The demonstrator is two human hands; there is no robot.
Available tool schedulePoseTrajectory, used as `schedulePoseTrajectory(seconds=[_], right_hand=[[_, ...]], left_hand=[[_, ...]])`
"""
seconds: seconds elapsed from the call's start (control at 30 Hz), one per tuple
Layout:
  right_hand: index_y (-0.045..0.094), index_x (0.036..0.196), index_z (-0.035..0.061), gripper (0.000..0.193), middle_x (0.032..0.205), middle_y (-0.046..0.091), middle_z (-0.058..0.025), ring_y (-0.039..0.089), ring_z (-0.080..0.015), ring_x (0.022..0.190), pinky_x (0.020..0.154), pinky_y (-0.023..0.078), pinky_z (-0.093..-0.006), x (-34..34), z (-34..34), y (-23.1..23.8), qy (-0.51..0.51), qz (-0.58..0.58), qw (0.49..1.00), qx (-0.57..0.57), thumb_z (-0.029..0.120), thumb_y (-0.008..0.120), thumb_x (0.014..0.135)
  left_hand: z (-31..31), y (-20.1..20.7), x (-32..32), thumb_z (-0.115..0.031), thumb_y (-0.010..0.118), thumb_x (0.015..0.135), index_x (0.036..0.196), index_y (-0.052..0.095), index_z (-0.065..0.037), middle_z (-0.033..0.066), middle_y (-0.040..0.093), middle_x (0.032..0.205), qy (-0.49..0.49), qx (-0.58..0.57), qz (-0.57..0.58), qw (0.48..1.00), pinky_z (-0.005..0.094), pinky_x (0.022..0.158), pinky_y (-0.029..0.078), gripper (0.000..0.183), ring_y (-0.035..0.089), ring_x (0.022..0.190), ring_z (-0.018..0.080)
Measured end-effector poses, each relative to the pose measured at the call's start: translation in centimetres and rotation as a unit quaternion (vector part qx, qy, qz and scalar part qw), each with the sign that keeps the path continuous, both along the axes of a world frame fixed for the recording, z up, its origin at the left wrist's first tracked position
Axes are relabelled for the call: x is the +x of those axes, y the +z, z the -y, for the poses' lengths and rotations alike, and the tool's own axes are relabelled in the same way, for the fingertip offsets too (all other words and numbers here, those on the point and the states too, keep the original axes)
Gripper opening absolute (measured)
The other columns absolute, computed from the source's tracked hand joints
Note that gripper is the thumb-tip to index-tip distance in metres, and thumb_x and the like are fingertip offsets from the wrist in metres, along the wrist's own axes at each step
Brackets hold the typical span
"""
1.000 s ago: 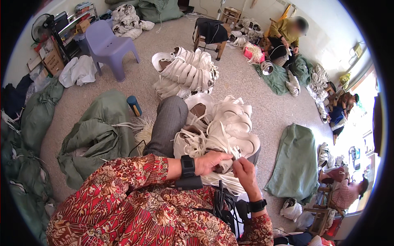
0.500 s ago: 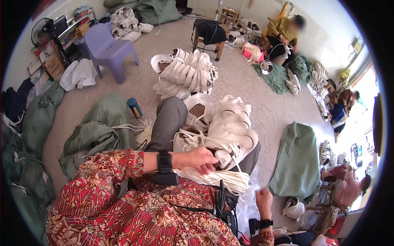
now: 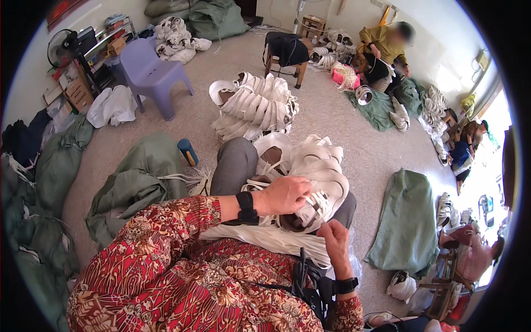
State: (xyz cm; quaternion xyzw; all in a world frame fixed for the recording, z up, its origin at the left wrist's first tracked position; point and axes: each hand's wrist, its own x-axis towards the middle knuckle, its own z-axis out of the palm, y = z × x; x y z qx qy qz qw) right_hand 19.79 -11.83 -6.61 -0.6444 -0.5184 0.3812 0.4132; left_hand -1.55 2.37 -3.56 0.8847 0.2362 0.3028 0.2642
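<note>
A stack of white shoe uppers (image 3: pixel 318 157) lies across my lap, and the nearest one (image 3: pixel 312 209) has laces threaded over its tongue. My left hand (image 3: pixel 283 195) is over the left side of that upper, fingers curled together. Close to its lower right edge is my right hand (image 3: pixel 335 237), thumb and fingers pinched. Whatever either hand grips, perhaps a lace, is too fine to make out. A bundle of loose white laces (image 3: pixel 265 239) stretches across my lap below the uppers.
More white uppers (image 3: pixel 260 108) are piled on the floor ahead. Green sacks (image 3: pixel 138 171) lie to the left, beside a blue cylinder (image 3: pixel 188 151). A green cloth (image 3: pixel 402 221) covers floor at the right. A purple chair (image 3: pixel 152 72) stands far left; a seated person (image 3: pixel 387 50) works far right.
My left hand has moved up and right over the nearest upper. My right hand has come up and left, from beside my lap to the upper's edge.
</note>
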Motion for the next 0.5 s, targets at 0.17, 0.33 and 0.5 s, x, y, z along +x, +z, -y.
schedulePoseTrajectory(seconds=[0.17,0.33,0.5], right_hand=[[0.064,0.078,-0.002,0.025,0.073,0.067,-0.0026,0.06,-0.009,0.071,0.068,0.048,-0.0251,-0.9,-0.4,-0.4,-0.001,-0.068,0.998,0.003,0.016,0.06,0.095],[0.066,0.083,-0.0025,0.023,0.075,0.067,-0.0039,0.061,-0.0094,0.074,0.071,0.049,-0.0254,0.5,-0.9,1.1,0.044,-0.062,0.997,-0.034,0.016,0.059,0.096],[0.066,0.089,-0.0037,0.024,0.096,0.069,-0.0126,0.065,-0.0208,0.094,0.085,0.052,-0.0332,2.5,1.8,5.3,-0.038,-0.278,0.96,-0.021,0.017,0.054,0.096]], left_hand=[[-0.4,-0.5,-0.3,-0.009,0.064,0.082,0.085,0.058,-0.002,0.012,0.058,0.083,0.003,-0.033,-0.003,0.999,0.0424,0.068,0.047,0.01,0.06,0.079,0.0323],[-3.0,1.9,-1.3,-0.012,0.065,0.085,0.088,0.064,0.002,0.015,0.066,0.081,-0.067,-0.182,-0.053,0.98,0.0397,0.071,0.05,0.014,0.066,0.079,0.0283],[-9.1,1.6,-5.8,-0.012,0.061,0.087,0.091,0.071,0.0,0.0172,0.07,0.087,-0.055,-0.077,-0.099,0.991,0.0395,0.077,0.052,0.016,0.068,0.084,0.029]])
